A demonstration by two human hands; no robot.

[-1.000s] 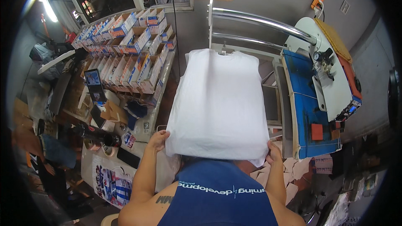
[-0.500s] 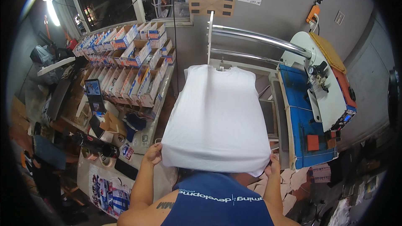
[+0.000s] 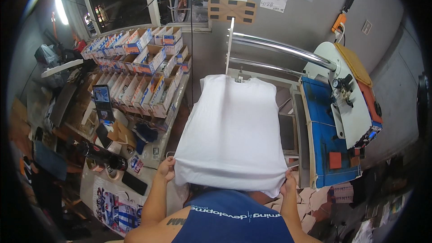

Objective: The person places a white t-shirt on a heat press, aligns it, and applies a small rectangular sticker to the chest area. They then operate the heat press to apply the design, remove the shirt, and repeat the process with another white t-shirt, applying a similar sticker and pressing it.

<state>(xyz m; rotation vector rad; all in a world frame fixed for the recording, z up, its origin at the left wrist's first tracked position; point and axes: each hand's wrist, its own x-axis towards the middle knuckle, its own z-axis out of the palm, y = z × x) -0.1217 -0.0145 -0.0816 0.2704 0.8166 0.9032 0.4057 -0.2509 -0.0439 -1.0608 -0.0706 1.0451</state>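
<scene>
Landmark: white T-shirt (image 3: 234, 130), laid flat over a platen in the middle of the view, collar away from the person, hem toward them.

Far left of the shirt: a cluttered worktable (image 3: 148, 153) with rows of open cardboard boxes (image 3: 144, 67) running toward the window. Nearer the person on that table, left of the shirt's hem: a dark spray can (image 3: 96, 153) lying on its side, a roll of tape (image 3: 112, 171), a black phone (image 3: 134, 183).

Left hand (image 3: 166, 167): at the shirt's lower left corner, fingers closed in a pinch on the hem edge, fabric gathered slightly under them.

Shirt itself: smooth, spread square, sleeves hanging off either side of the platen.

Right hand (image 3: 289, 181): at the shirt's lower right corner, touching the hem; fingers curl at the edge, but whether they pinch the cloth cannot be told, as the fabric hides them.

Right of the shirt: the heat press (image 3: 342, 108), blue lower pad and white swung-away head, chrome arm (image 3: 279, 47) reaching behind the shirt's collar.
</scene>
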